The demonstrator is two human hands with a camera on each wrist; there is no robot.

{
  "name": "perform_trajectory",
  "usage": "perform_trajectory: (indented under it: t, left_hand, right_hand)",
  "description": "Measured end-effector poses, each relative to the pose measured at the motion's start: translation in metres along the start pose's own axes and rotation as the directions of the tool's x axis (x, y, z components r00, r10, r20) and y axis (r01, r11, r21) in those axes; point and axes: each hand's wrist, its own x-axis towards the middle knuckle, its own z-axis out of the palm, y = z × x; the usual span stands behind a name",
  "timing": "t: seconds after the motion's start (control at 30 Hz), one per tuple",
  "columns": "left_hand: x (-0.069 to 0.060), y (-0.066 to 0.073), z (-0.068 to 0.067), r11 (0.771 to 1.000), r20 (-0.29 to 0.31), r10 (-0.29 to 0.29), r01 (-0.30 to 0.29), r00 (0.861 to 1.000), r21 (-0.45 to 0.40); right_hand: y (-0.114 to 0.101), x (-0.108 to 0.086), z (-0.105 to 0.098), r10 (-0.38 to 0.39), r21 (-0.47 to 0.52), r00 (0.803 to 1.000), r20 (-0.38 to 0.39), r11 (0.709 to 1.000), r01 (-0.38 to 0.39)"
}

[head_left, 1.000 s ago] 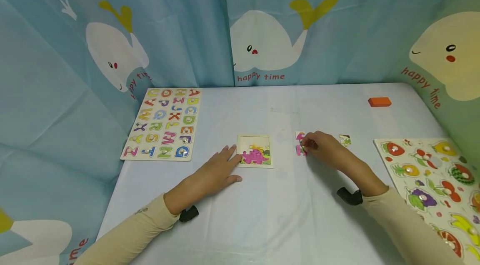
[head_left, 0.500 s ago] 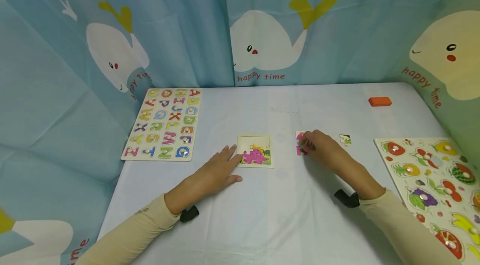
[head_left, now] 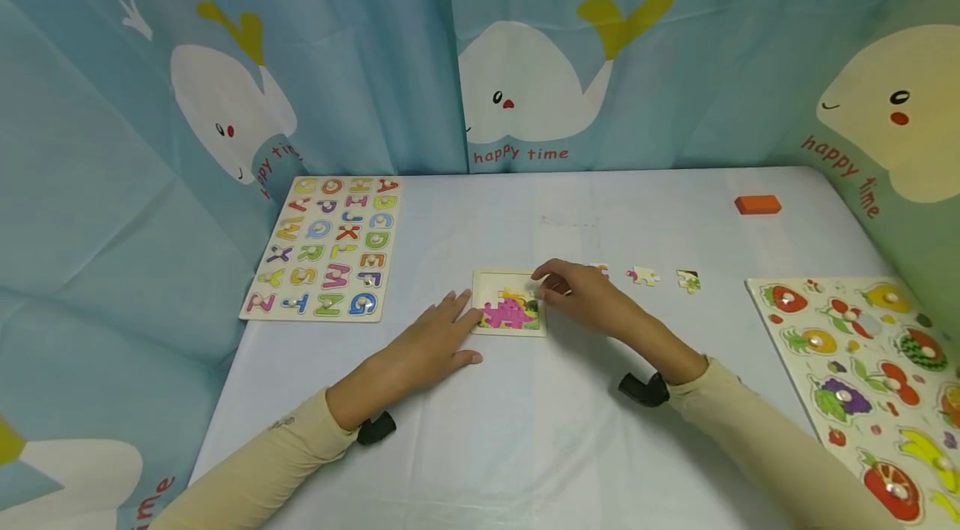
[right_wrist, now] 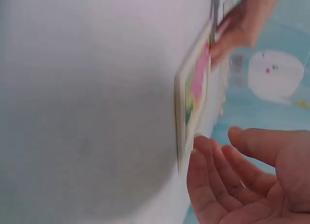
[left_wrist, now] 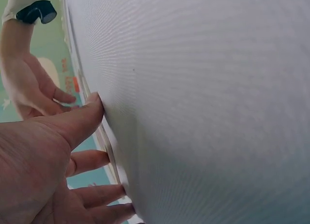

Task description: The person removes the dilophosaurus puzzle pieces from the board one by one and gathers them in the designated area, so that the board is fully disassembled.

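A square wooden puzzle tray (head_left: 510, 331) lies mid-table, part-filled with a pink dinosaur picture. My left hand (head_left: 427, 347) rests at the tray's left edge with fingers spread; in the left wrist view its thumb and fingertips (left_wrist: 89, 110) lie along the edge. Over the tray's upper right edge, my right hand (head_left: 588, 301) is bent, thumb and fingertips around a puzzle piece that is mostly hidden. In the right wrist view that hand (right_wrist: 247, 190) is curved beside the tray's frame (right_wrist: 180, 112). Loose jigsaw pieces (head_left: 643, 275) lie to the right of the tray, one partly behind the hand.
An alphabet board (head_left: 322, 251) stands at the left. The fruit board (head_left: 862, 380) covers the right side, and an orange block (head_left: 757, 205) sits at the back right. A blue whale-print curtain (head_left: 420, 55) hangs behind the table.
My right hand has moved left from the loose pieces to the tray. A pink piece is gone from its spot on the table, and a previously hidden piece shows. The left hand stays put.
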Motion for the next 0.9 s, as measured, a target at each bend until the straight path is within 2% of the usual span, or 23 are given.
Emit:
perform_trajectory:
  t: [0.13,0.33,0.6,0.9]
  left_hand:
    - [0.001,0.000,0.000,1.000,0.004,0.011,-0.011,1.000,0.009]
    - [0.002,0.000,0.001,0.999,0.005,0.026,-0.026,1.000,0.021]
    - [0.001,0.000,0.001,0.999,0.004,0.017,-0.017,1.000,0.033]
    - [0.002,-0.002,0.002,1.000,0.006,0.014,-0.015,1.000,0.027]
  right_hand:
    - [-0.008,0.014,0.017,-0.003,0.021,0.999,0.034,1.000,0.003]
    - [-0.014,0.021,0.031,-0.041,-0.062,0.997,0.067,0.997,0.045]
    - [-0.021,0.020,0.032,-0.082,-0.130,0.994,0.070,0.987,0.090]
    - [-0.024,0.022,0.029,-0.054,-0.116,0.994,0.091,0.991,0.064]
